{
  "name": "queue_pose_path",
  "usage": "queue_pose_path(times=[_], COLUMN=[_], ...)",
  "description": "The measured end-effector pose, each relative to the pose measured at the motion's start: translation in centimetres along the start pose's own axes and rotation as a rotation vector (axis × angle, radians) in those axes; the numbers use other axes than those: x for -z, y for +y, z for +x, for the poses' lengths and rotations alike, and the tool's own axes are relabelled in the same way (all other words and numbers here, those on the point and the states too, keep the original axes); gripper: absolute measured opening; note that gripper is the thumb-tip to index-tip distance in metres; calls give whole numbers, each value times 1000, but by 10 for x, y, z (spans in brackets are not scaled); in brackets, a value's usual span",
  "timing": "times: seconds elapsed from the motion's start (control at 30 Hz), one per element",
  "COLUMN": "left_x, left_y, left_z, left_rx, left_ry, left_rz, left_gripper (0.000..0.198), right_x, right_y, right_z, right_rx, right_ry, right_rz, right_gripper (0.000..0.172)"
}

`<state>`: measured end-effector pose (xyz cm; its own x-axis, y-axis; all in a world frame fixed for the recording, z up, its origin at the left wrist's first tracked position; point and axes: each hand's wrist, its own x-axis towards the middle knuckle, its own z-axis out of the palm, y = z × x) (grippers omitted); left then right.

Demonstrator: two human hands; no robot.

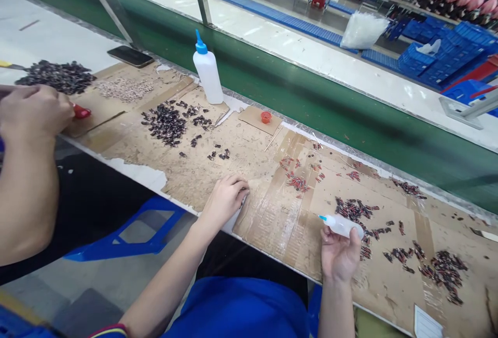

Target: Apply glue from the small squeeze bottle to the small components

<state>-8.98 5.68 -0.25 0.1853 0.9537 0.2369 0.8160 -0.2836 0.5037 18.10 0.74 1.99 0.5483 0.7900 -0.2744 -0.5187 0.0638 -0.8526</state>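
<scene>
My right hand [339, 257] is wrapped round a small clear squeeze bottle [343, 226] whose thin blue-green tip points left. Beneath and beyond it lie piles of small black-and-red parts [352, 209]. My left hand [225, 198] rests at the cardboard's front edge with its fingers curled together. Whatever its fingertips pinch, if anything, is hidden. Past the space between my hands is a small heap of red parts [298, 182]. A larger heap of small black parts [165, 124] lies to the upper left of my left hand.
A tall white bottle with a blue nozzle [209, 73] stands near the back edge. Behind it runs a green conveyor belt [268, 91]. A red cap [266, 117] sits on a cardboard scrap. At the left, a co-worker's hand [37, 109] is close to a red object [81, 111].
</scene>
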Motion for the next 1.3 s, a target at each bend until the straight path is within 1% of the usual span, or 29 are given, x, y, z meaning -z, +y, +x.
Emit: queue_pose_path(times=[0.13,0.27,0.37,0.5,0.6,0.67,0.77,0.9,1.0,1.07,1.2,1.3], left_x=[-4,-6,-10,-21,-27,-27,-27,-34,-40,-41,-39,-38], left_y=[-7,-4,9,35,46,46,40,36,36,36,36,35], left_z=[0,1,0,-8,-15,-17,-18,-20,-21,-22,-21,-21], left_rx=[24,0,-72,-199,-192,-176,-161,-128,-123,-116,-83,-72], left_ry=[47,41,24,-91,-129,-118,-62,46,109,112,70,52], left_rz=[-54,-32,-76,-149,-176,-208,-272,-341,-347,-352,-382,-408], left_gripper=[11,13,11,9,9,14,17,17,12,10,11,11], right_x=[-6,-10,-12,-14,-16,-18,-23,-29,-30,-30,-30,-31], right_y=[1,2,6,15,22,26,29,32,35,37,38,37], right_z=[-2,-3,-4,-6,-8,-10,-15,-20,-21,-20,-20,-20], right_rx=[-19,7,27,85,117,135,164,191,183,186,178,157], right_ry=[-7,-20,-30,-34,-32,-54,-97,-149,-180,-198,-234,-236], right_rz=[11,-25,-53,-157,-287,-384,-509,-607,-633,-645,-658,-661], right_gripper=[39,37,36,35,37,38,37,38,37,36,35,34])
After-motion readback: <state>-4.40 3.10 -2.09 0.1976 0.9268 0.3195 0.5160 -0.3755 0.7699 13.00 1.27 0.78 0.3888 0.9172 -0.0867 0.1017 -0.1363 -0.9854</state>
